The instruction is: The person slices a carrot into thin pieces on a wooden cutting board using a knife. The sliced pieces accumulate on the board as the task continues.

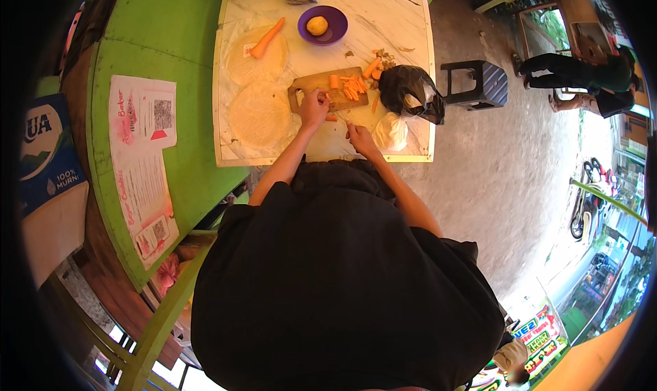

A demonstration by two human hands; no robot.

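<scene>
My left hand is over the left half of a wooden cutting board, its fingertips pinching a small carrot piece. Close to the board's near edge, my right hand is curled around what looks like a slim knife, mostly hidden and too small to make out well. A thick carrot chunk and a pile of cut carrot sticks lie on the board. Another short carrot piece lies just off its near edge. Beyond the board's right end are a larger carrot piece and peelings.
A purple bowl holds a peeled potato. A whole carrot rests on stacked round wrappers in plastic. Black and pale plastic bags sit at right. A plastic stool and two people are beyond the table.
</scene>
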